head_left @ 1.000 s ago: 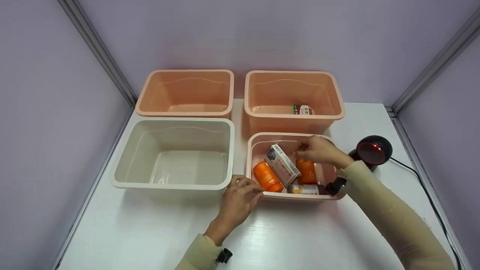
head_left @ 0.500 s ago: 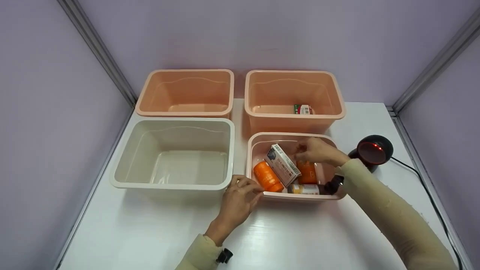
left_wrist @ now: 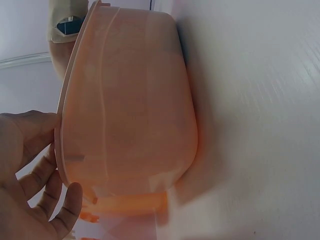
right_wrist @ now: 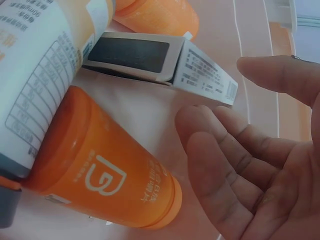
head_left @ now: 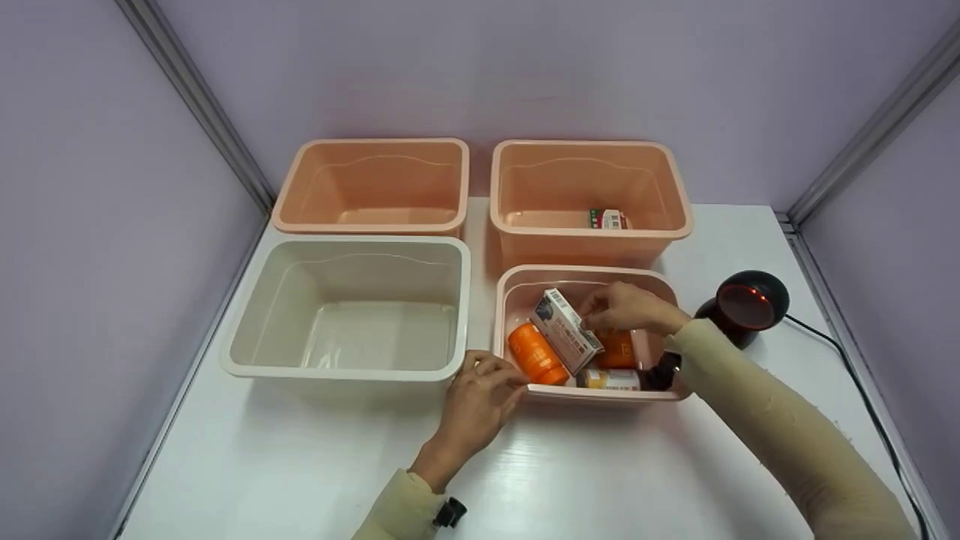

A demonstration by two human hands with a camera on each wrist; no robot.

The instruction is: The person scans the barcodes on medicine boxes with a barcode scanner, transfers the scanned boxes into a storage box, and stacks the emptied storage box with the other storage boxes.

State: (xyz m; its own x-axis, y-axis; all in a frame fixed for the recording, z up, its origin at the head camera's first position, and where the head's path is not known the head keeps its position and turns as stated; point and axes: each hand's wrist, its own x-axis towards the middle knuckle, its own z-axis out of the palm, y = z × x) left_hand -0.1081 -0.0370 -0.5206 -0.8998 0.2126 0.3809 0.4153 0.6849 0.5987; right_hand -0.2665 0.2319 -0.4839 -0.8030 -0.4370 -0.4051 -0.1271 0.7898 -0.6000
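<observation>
My left hand (head_left: pixel 476 401) pinches the front left corner of the pink bin (head_left: pixel 510 268) at its rim; in the left wrist view its thumb and forefinger meet the rim (left_wrist: pixel 59 135). Inside that bin my right hand (head_left: pixel 630 307) is spread around the upper end of a white medicine box (head_left: pixel 566 334), thumb and fingers apart in the right wrist view. The box leans diagonally between two orange bottles: one bottle (head_left: pixel 536 352) on the left and another bottle (head_left: pixel 615 349), partly under my right hand. A brown bottle with a white and yellow label (head_left: pixel 611 379) lies along the front wall.
To the left stands a white bin (head_left: pixel 345 373). Behind are two peach bins, a left one (head_left: pixel 375 227) and a right one (head_left: pixel 592 235) holding a small box (head_left: pixel 607 219). A black scanner (head_left: pixel 750 300) with a cable (head_left: pixel 844 360) stands at right.
My right hand has moved from above the right orange bottle leftward and toward me, to the white medicine box. My left hand has stayed at the bin's corner.
</observation>
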